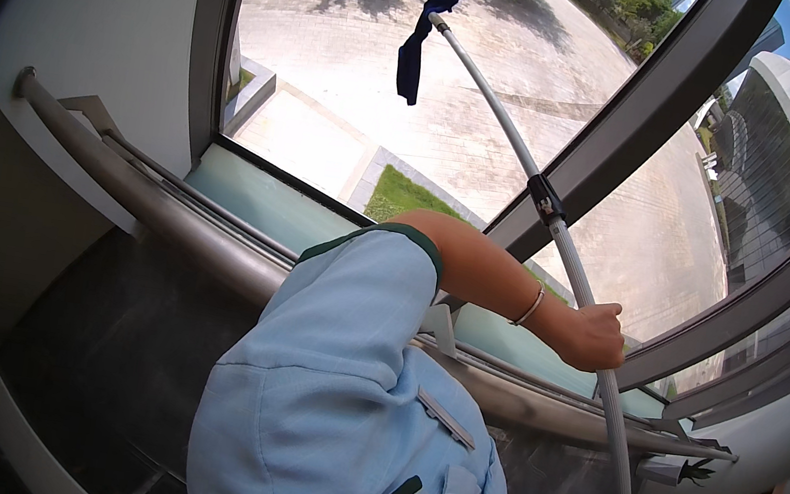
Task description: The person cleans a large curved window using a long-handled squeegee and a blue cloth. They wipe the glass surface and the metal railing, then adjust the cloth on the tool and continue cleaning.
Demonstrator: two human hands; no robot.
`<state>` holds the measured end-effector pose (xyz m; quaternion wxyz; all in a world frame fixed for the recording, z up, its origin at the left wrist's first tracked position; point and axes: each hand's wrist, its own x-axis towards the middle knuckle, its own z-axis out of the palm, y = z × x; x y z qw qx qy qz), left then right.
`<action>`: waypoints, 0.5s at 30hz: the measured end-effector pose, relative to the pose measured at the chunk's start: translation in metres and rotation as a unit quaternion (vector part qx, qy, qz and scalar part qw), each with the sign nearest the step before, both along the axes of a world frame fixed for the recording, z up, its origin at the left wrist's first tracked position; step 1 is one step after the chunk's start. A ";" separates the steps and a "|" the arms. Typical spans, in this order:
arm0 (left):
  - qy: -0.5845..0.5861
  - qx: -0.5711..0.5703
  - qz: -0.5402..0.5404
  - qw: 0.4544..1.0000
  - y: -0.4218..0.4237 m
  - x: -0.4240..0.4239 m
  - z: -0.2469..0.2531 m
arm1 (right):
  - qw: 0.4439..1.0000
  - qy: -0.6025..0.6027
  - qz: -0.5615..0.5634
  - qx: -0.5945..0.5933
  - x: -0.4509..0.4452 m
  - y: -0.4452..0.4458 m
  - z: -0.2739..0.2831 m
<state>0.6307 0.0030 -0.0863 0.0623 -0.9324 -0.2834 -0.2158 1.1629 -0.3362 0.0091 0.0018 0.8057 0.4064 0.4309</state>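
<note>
My left hand (593, 337) is closed around a grey telescopic pole (574, 268) below its black clamp (546, 199). The pole slants up and left across the window (334, 34). At its upper tip (438, 22) hangs a dark blue cloth (411, 60), draped in front of the glass; I cannot tell whether it touches the pane. Below my hand, the ribbed lower pole (617, 445) runs down to the bottom edge of the view. My right hand is out of view, and some bare skin shows at the bottom edge.
A thick metal handrail (214, 240) runs along the window, with thinner rails behind it. Dark window mullions (643, 123) divide the glass. A white wall (109, 17) stands at left. At right, a potted plant (695, 471) sits near the rail's end. The floor (100, 350) is dark.
</note>
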 end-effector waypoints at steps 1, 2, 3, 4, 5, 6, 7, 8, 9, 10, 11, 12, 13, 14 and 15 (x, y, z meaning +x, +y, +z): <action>-0.009 -0.006 -0.012 1.000 0.001 0.001 0.000 | 1.000 0.013 -0.007 -0.011 0.010 -0.004 0.000; -0.021 -0.006 -0.012 1.000 0.005 -0.002 -0.005 | 0.999 0.026 -0.012 -0.021 0.019 -0.006 0.001; -0.028 -0.001 -0.004 1.000 0.008 -0.013 -0.006 | 0.999 0.043 -0.008 -0.026 0.016 0.001 0.000; -0.035 -0.012 0.015 0.999 0.012 -0.028 -0.008 | 0.999 -0.004 -0.024 -0.047 0.013 0.019 0.000; -0.041 -0.005 0.044 0.998 0.014 -0.050 -0.010 | 0.998 0.014 0.043 -0.054 -0.027 0.053 0.007; -0.048 0.008 0.078 0.996 0.020 -0.071 -0.017 | 0.993 0.028 0.102 -0.059 -0.072 0.077 0.019; -0.069 0.031 0.104 0.992 0.026 -0.097 -0.025 | 0.992 0.028 0.106 -0.057 -0.081 0.105 0.019; -0.077 0.040 0.130 0.988 0.032 -0.123 -0.032 | 0.993 0.022 0.102 -0.055 -0.084 0.127 0.018; -0.072 0.022 0.161 0.984 0.037 -0.144 -0.032 | 0.994 0.024 0.089 -0.051 -0.092 0.140 0.013; -0.060 0.014 0.209 0.976 0.034 -0.179 -0.034 | 0.986 -0.001 0.160 -0.044 -0.130 0.169 0.014; -0.056 -0.006 0.265 0.963 0.039 -0.216 -0.043 | 0.968 0.009 0.247 -0.047 -0.174 0.192 0.018; -0.044 0.007 0.314 0.948 0.038 -0.248 -0.049 | 0.963 0.027 0.261 -0.067 -0.220 0.210 0.019; -0.023 0.006 0.363 0.932 0.040 -0.280 -0.058 | 0.934 0.021 0.350 -0.072 -0.246 0.228 0.014; -0.011 0.010 0.407 0.913 0.041 -0.313 -0.070 | 0.920 0.061 0.374 -0.095 -0.278 0.242 0.010; 0.016 -0.012 0.463 0.886 0.038 -0.341 -0.078 | 0.896 0.061 0.426 -0.109 -0.314 0.249 0.005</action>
